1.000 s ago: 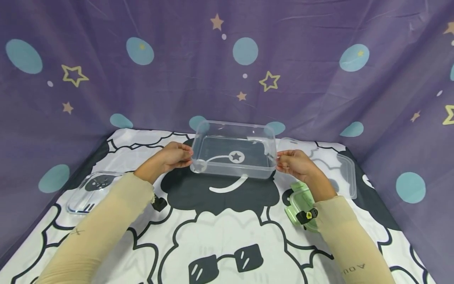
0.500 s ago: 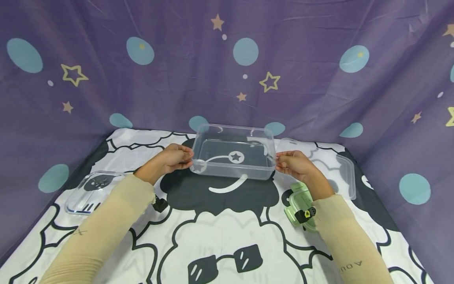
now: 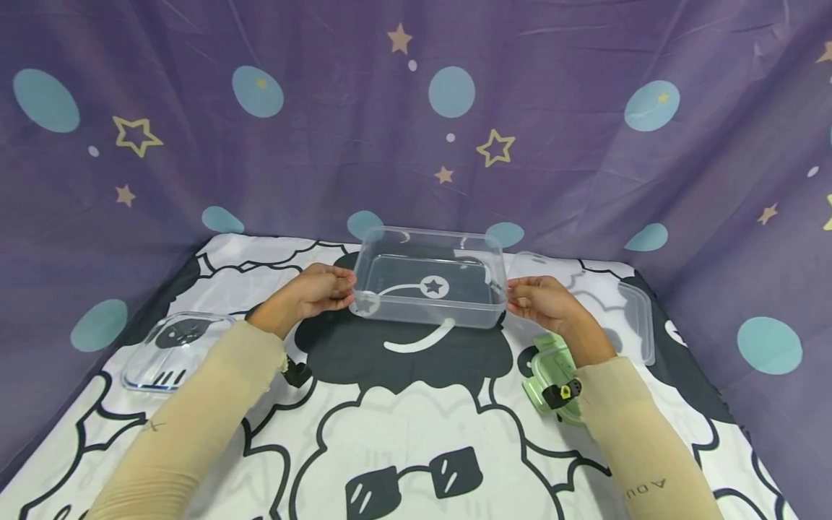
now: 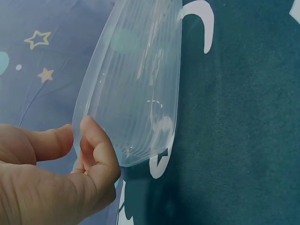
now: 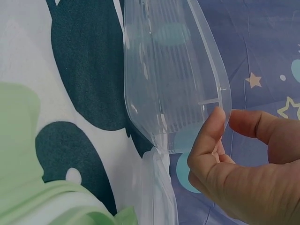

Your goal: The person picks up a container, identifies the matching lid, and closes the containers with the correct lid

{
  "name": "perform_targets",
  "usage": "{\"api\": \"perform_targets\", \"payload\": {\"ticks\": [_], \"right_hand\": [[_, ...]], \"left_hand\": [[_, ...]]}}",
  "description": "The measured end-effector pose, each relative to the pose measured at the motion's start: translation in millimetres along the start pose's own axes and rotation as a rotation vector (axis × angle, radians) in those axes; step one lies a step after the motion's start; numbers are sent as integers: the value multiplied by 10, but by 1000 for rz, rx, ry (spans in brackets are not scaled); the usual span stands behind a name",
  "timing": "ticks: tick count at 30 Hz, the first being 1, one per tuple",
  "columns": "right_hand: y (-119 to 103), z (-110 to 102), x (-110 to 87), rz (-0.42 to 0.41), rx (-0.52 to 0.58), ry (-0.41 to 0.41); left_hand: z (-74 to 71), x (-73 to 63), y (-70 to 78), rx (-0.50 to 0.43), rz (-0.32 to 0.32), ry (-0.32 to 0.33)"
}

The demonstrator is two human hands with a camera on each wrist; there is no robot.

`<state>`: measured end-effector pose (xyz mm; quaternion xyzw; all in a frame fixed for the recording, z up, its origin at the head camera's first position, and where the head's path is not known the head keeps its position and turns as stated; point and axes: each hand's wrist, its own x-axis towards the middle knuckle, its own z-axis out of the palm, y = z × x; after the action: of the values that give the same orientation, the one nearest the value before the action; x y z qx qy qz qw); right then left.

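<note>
A clear plastic food container (image 3: 422, 315) lies open side up at the far middle of the cloth-covered table. My left hand (image 3: 317, 290) pinches its left end at the rim, the thumb outside and the fingers curled against it in the left wrist view. On the opposite end my right hand (image 3: 544, 300) pinches the rim between thumb and fingers. Ribbed end walls of the container (image 5: 164, 70) show in both wrist views. Nothing is visible inside it. Beside my right forearm sits a light green lidded box (image 3: 551, 368), partly covered by the sleeve.
A clear lid-like plastic piece (image 3: 640, 328) lies at the far right, partly behind my right hand. At left, another clear plastic container (image 3: 175, 354) is partly hidden by my left sleeve. A purple curtain (image 3: 338, 144) with stars stands behind the table's back edge.
The back rim of the clear container has dipped slightly since one second ago. Both hands keep their pinch at its ends, and the other things stay in place.
</note>
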<state>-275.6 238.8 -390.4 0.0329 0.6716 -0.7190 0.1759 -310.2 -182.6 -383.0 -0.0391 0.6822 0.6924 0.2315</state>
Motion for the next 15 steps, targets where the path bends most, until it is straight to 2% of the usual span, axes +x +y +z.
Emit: {"api": "perform_targets", "payload": {"ticks": [8, 15], "right_hand": [[10, -10, -16, -18, -15, 5], [-2, -104, -89, -60, -109, 56]], "left_hand": [[-9, -6, -5, -21, -4, -6], [5, -38, -1, -21, 6, -13]]}}
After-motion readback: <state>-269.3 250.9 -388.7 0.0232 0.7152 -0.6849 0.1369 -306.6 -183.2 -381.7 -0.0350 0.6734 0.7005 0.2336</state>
